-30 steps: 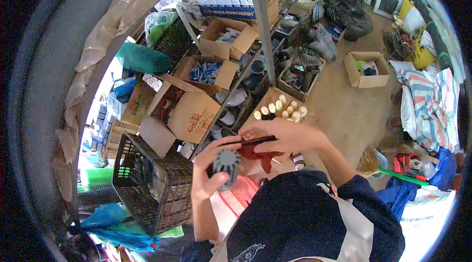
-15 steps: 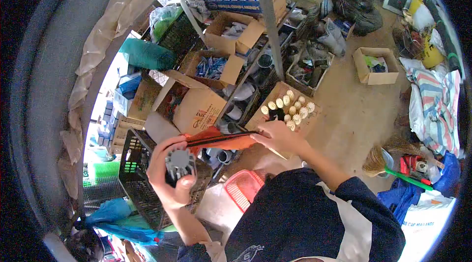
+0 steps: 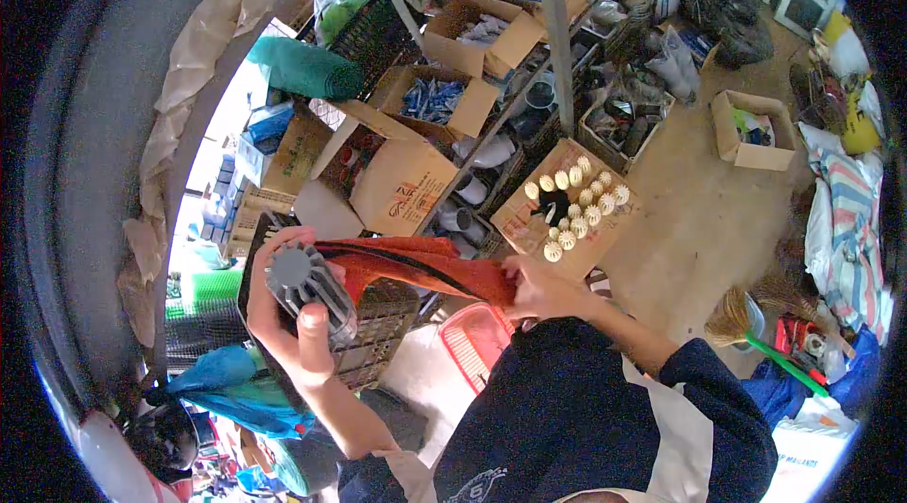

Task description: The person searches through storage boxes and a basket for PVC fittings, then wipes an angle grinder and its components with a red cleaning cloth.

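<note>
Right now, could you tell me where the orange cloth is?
In the head view, the orange cloth stretches between both hands, centre-left, above the black crate.

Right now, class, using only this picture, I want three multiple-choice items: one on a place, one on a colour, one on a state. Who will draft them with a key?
1. Where is the cardboard box of pale round ribbed parts?
A. On the floor by the shelves
B. In the black plastic crate
C. On the top shelf

2. What colour is the cloth stretched between the hands?
A. Blue
B. Orange-red
C. White

3. What is the left hand doing?
A. Hanging free
B. Resting flat on a box
C. Gripping a grey ribbed plastic cylinder

Key: 1 A, it sits on bare floor; 2 B, the fabric shows orange-red; 3 C, fingers wrap the cylinder while the right hand pinches the cloth.
</note>
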Demonstrator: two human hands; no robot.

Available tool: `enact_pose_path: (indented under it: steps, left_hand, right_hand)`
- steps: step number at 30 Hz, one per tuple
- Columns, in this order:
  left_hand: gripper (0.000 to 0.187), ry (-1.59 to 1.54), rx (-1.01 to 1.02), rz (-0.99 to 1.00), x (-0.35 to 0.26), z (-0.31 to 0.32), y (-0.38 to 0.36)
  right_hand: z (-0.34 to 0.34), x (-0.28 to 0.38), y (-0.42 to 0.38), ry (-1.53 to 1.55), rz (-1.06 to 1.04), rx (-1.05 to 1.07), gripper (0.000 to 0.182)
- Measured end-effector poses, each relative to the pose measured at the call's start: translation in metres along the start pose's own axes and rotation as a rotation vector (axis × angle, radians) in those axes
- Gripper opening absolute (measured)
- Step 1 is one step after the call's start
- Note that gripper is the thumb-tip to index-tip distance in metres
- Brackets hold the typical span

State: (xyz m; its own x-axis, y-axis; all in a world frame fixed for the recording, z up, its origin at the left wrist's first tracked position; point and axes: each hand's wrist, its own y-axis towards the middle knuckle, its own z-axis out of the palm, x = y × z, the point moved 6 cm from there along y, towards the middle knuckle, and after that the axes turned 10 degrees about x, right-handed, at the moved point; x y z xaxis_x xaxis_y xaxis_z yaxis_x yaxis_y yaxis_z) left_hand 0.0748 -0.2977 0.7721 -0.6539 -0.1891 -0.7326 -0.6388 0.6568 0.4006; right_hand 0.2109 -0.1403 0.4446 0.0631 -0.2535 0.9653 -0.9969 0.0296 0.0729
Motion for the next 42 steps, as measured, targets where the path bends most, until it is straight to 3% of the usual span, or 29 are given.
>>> enact_pose_path:
  steps: [2, 3, 6, 7, 10, 11, 14, 19, 22, 23, 26, 30, 31, 34, 37, 40, 41, 42]
  left_hand:
    - [0.095, 0.018, -0.030, 0.019, 0.000, -0.003, 0.002]
    - [0.094, 0.025, -0.046, 0.026, 0.000, -0.004, 0.002]
    - [0.093, 0.028, -0.032, -0.027, -0.005, -0.008, 0.004]
    - [0.093, 0.044, -0.075, 0.017, -0.010, -0.007, 0.005]
    - [0.093, 0.101, -0.057, 0.022, -0.018, -0.013, 0.008]
    - [0.093, 0.103, -0.063, 0.056, -0.018, -0.017, 0.009]
    - [0.091, 0.080, -0.099, 0.094, -0.023, -0.022, 0.009]
    - [0.088, 0.063, -0.118, 0.130, -0.026, -0.030, 0.007]
    - [0.087, 0.031, -0.114, 0.110, -0.020, -0.031, 0.004]
    - [0.087, 0.022, -0.107, 0.101, -0.019, -0.029, 0.004]
    - [0.086, -0.016, -0.104, 0.065, -0.011, -0.026, 0.001]
    - [0.084, -0.049, -0.018, 0.008, 0.001, -0.032, -0.004]
    - [0.080, -0.049, -0.019, 0.012, 0.005, -0.034, -0.007]
    - [0.073, -0.082, -0.032, 0.028, 0.020, -0.038, -0.020]
    - [0.074, -0.167, -0.023, 0.063, 0.033, -0.037, -0.035]
    - [0.074, -0.381, 0.031, 0.068, 0.053, -0.031, -0.058]
    - [0.076, -0.450, -0.013, 0.048, 0.059, -0.025, -0.067]
    - [0.077, -0.407, 0.019, 0.069, 0.060, -0.021, -0.068]
  right_hand:
    - [0.010, -0.033, -0.003, -0.184, 0.012, -0.092, 0.058]
    - [0.008, -0.040, -0.003, -0.093, 0.096, -0.153, 0.054]
    - [0.011, -0.025, 0.004, -0.218, 0.049, -0.215, 0.055]
    - [0.025, -0.027, 0.013, 0.022, 0.243, -0.031, 0.059]
    - [0.052, -0.008, 0.036, 0.116, 0.178, 0.038, 0.062]
    - [0.055, -0.002, 0.043, -0.022, -0.064, -0.113, 0.057]
    - [0.046, 0.005, 0.059, 0.103, -0.027, -0.347, 0.056]
    - [0.007, -0.001, 0.069, -0.120, -0.047, -0.528, 0.047]
    - [-0.010, -0.037, 0.069, -0.109, 0.185, -0.417, 0.042]
    - [-0.017, -0.045, 0.066, -0.192, 0.143, -0.421, 0.031]
    - [-0.022, -0.047, 0.056, 0.247, 0.233, -0.202, 0.025]
    - [0.000, -0.048, 0.044, 0.521, 0.317, -0.070, 0.022]
    - [0.004, -0.070, 0.050, 0.202, 0.137, -0.113, 0.019]
    - [-0.010, -0.083, 0.044, -0.155, 0.067, -0.364, 0.023]
    - [-0.030, -0.105, 0.027, 0.561, 0.318, -0.328, 0.028]
    - [-0.065, -0.075, 0.016, 0.875, 0.169, -0.462, 0.034]
    - [-0.059, -0.099, 0.024, 0.918, 0.341, -0.403, 0.035]
    - [-0.047, -0.104, 0.030, 0.781, 0.216, -0.272, 0.034]
